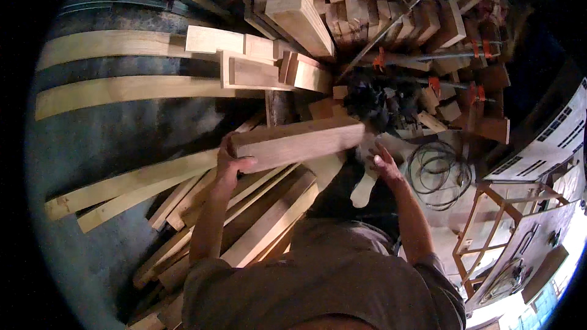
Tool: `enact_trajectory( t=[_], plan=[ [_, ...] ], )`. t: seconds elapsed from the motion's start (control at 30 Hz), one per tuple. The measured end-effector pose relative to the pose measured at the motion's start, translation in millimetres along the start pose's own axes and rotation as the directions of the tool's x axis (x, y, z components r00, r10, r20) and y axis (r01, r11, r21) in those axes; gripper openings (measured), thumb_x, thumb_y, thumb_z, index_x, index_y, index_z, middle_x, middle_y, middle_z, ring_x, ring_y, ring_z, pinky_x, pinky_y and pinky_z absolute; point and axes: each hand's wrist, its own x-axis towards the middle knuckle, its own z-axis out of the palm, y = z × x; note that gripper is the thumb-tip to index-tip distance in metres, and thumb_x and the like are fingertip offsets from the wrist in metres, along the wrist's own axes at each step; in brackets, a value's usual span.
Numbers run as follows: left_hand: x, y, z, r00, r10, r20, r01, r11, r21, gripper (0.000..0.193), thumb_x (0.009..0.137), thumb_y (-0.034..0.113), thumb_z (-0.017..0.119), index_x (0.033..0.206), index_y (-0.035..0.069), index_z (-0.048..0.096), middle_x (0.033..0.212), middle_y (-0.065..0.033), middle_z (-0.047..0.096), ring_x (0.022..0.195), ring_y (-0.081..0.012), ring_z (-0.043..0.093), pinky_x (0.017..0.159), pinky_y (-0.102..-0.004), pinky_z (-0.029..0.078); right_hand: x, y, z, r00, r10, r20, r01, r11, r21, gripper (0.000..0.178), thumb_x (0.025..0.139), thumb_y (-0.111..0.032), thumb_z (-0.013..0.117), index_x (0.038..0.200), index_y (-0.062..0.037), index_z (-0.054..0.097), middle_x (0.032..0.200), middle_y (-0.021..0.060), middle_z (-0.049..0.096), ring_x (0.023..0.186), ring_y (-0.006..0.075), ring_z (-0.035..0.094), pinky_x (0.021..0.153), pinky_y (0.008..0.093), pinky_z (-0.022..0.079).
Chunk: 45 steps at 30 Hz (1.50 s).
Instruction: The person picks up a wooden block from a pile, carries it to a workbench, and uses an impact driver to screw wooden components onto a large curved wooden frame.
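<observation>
A long, thick wooden block (299, 143) lies roughly level in front of my body. My left hand (227, 162) is closed around its left end, the thumb over the near face. Just past the block's right end is my right hand (385, 162), its fingers apart and holding nothing; whether a fingertip touches the wood I cannot tell. Below that hand a pale, rounded flat shape (363, 190) shows, its kind unclear.
Long boards (116, 95) extend to the left. More loose lumber (269, 220) lies beside my left arm. Ahead stand stacked wood pieces (299, 15) and bar clamps (434, 58) with orange parts. A coiled cable (439, 174) and a wooden frame (480, 232) are at the right.
</observation>
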Motion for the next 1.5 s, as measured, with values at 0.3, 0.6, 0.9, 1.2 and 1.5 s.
enact_trajectory(
  t=[0.3,0.6,0.9,1.2,1.5],
  plan=[
    [-45,-47,116,0.93,-0.13,0.345,0.162,0.985,-0.064,0.077,0.046,0.013,0.072,0.119,0.005,0.048,0.104,-0.0055,0.056,0.099,-0.0202,0.053,0.089,-0.0326,0.042,-139,5,-97,0.959,-0.223,-0.177,0.23,0.973,0.02,0.1,0.062,-0.037,0.082,0.139,-0.0001,0.031,0.132,0.014,0.048,0.122,0.0276,0.046,0.102,0.0416,0.037],
    [-51,-167,264,0.601,-0.323,0.731,0.346,0.93,0.127,0.072,0.053,0.015,0.069,0.122,0.008,0.052,0.11,-0.0058,0.058,0.108,-0.0229,0.052,0.094,-0.0379,0.043,-316,105,-169,0.819,-0.179,-0.546,0.273,0.957,0.095,0.101,0.055,-0.037,0.082,0.137,-0.0034,0.033,0.118,0.0122,0.053,0.105,0.0253,0.055,0.09,0.0382,0.046],
    [-83,-253,394,0.394,-0.234,0.889,-0.814,0.36,0.455,0.064,0.07,0.026,0.071,0.126,0.003,0.048,0.122,-0.0199,0.053,0.118,-0.0346,0.048,0.098,-0.04,0.04,-409,189,-159,0.126,-0.482,-0.867,-0.269,0.824,-0.498,0.074,0.053,-0.012,0.076,0.121,-0.0067,0.046,0.112,0.0137,0.054,0.105,0.031,0.053,0.09,0.0389,0.045],
    [-4,-296,246,0.438,-0.574,0.692,-0.804,0.094,0.587,0.04,0.068,0.021,0.068,0.101,-0.001,0.062,0.09,-0.0125,0.067,0.085,-0.0226,0.063,0.079,-0.0334,0.049,-439,307,-204,-0.443,-0.215,-0.87,-0.496,0.868,0.038,0.064,0.063,-0.022,0.072,0.12,-0.0118,0.044,0.103,0.0214,0.052,0.097,0.0396,0.052,0.073,0.0485,0.049],
    [6,-231,295,0.661,-0.633,0.402,-0.493,0.036,0.869,0.021,0.086,0.01,0.06,0.104,0.0,0.061,0.084,-0.0097,0.061,0.067,-0.0171,0.058,0.055,-0.0335,0.05,-391,499,-254,-0.689,0.326,-0.648,-0.216,0.761,0.612,0.069,0.064,-0.026,0.072,0.123,-0.0084,0.04,0.116,0.0252,0.043,0.104,0.0408,0.048,0.082,0.05,0.045]
  ],
)
